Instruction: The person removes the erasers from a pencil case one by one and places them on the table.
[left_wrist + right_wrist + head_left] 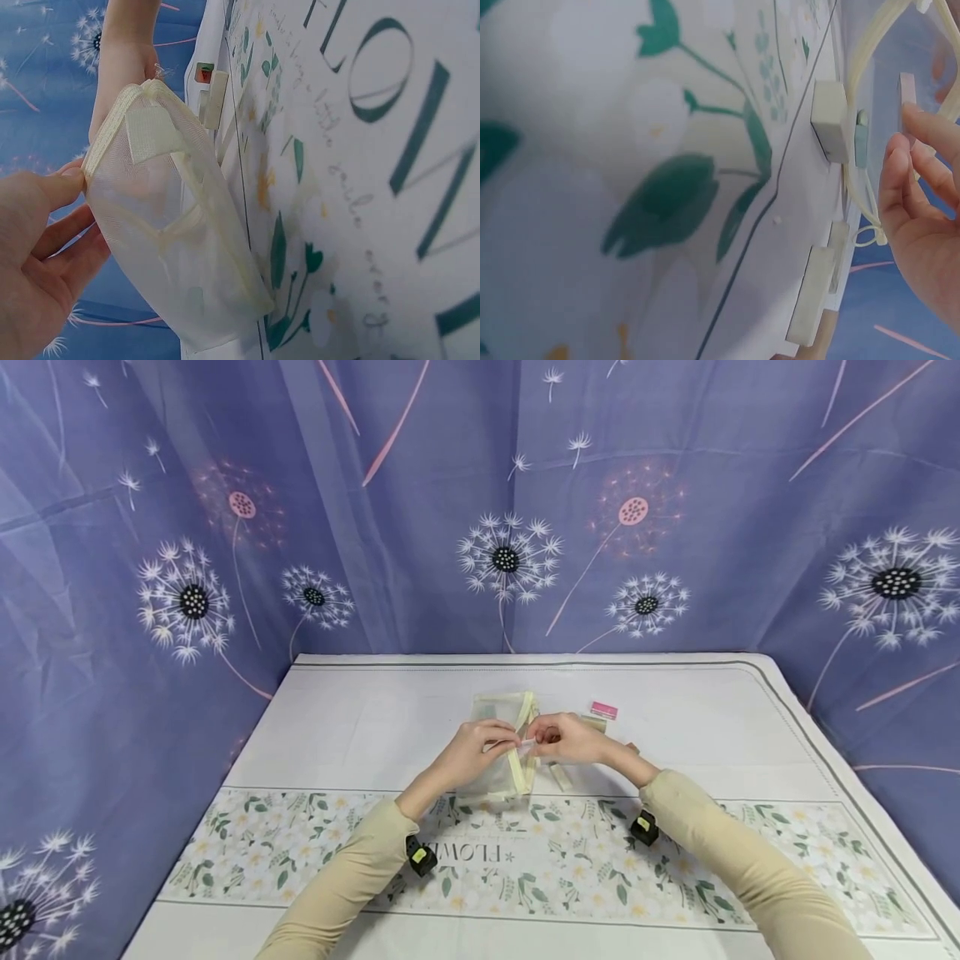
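- The left hand [480, 747] pinches the rim of the mesh pouch [161, 259] between thumb and fingers, at the edge facing the right hand.
- The mesh pouch, sheer with pale yellow trim, stands over the bench [360, 718] in front of the person; a greenish item [196, 300] shows faintly through its wall.
- The right hand [566, 739] grips a small pale piece [907, 90] by the fingertips, at the trimmed opening of the pouch; whether any of the piece lies inside cannot be told.
- Beyond the right hand lies a pink box [603, 711], with a beige block [594, 723] between the two.
- A pale block [560, 777] rests on the near side of the right hand, just beside the pouch; a brownish item [632, 748] is partly hidden behind the right forearm.
- The bench bears a white cover with a floral band [300, 843], its lettering upside down to the person.
- Both forearms wear beige sleeves [750, 852]; a black device [422, 857] sits at each wrist.
- A blue-violet curtain [420, 543] printed with dandelions hangs behind the bench and along its sides.
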Demonstrator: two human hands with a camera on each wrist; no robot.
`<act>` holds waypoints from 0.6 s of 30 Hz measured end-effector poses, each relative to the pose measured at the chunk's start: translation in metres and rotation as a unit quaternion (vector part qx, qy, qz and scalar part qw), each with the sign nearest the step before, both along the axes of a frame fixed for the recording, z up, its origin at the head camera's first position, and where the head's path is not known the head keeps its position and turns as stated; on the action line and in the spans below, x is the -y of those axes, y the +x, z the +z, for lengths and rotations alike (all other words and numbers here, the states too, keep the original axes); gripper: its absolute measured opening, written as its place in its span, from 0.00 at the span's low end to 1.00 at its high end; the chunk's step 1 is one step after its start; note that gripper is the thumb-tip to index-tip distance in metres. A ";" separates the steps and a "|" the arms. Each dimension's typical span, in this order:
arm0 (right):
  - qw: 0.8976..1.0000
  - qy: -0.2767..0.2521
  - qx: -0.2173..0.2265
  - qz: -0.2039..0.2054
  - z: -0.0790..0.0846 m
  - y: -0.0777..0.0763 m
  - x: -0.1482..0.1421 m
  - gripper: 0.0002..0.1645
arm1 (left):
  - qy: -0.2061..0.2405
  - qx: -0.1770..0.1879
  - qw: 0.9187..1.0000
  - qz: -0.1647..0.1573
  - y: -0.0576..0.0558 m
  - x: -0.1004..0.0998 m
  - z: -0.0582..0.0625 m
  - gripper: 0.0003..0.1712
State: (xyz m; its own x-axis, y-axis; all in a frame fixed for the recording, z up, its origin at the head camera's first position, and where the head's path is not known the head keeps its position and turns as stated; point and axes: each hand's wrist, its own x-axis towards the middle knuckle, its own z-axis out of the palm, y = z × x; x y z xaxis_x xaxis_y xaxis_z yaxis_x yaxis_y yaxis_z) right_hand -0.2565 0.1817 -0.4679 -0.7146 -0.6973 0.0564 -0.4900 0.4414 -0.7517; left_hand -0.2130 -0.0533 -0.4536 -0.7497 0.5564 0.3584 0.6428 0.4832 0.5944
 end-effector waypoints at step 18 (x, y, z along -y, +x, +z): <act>0.999 -0.011 0.008 -0.037 -0.003 -0.003 -0.014 0.10 | 0.003 0.000 1.000 -0.004 0.000 0.000 -0.002 0.10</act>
